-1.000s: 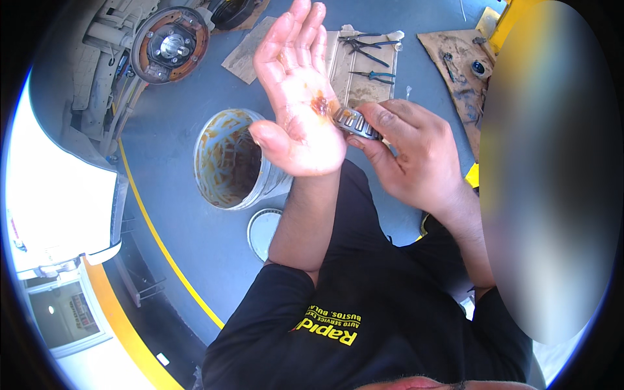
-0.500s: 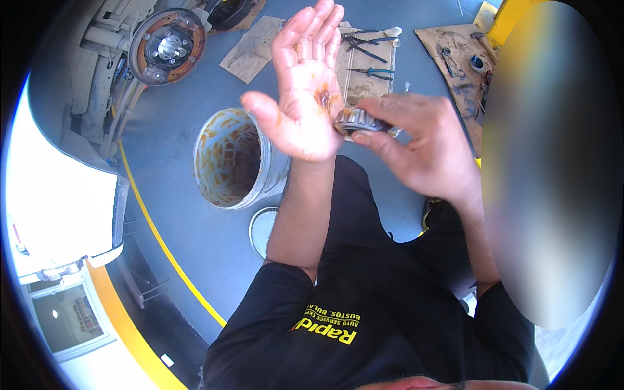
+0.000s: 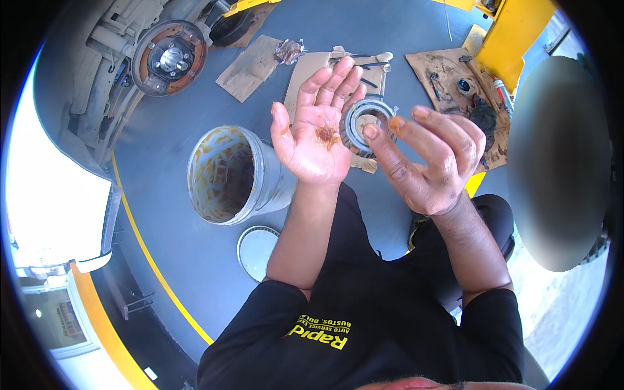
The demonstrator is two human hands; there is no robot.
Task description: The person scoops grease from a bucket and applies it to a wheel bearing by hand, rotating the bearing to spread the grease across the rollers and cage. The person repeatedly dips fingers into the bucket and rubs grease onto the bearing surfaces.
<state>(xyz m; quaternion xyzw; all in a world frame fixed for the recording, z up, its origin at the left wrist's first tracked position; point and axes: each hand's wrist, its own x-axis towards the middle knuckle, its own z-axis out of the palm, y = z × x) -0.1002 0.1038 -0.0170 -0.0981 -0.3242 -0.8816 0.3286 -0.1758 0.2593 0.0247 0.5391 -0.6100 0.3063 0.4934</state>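
Observation:
My left hand (image 3: 318, 146) is open, palm up, with its fingers spread and slightly curled. A dab of brown grease (image 3: 327, 136) sits in the middle of that palm. My right hand (image 3: 437, 156) grips a metal roller bearing (image 3: 351, 132) by its right side, between thumb and fingers. The bearing's ring faces up, with its round hole showing, right beside the fingers of my left hand. Orange-brown grease marks the right fingertips. I cannot tell whether the bearing touches the left hand.
A bucket (image 3: 265, 172) smeared inside with grease stands to the left, with a round lid (image 3: 255, 255) by it. Ahead lie pliers (image 3: 369, 65) on cardboard (image 3: 300, 73). A wheel hub (image 3: 170, 60) is at far left. More tools lie on another cardboard sheet (image 3: 448, 97), near a yellow post (image 3: 523, 42).
My right hand has drawn back from the left palm and turned the bearing from edge-on to face up. The left hand sits slightly lower in view, its fingers more curled.

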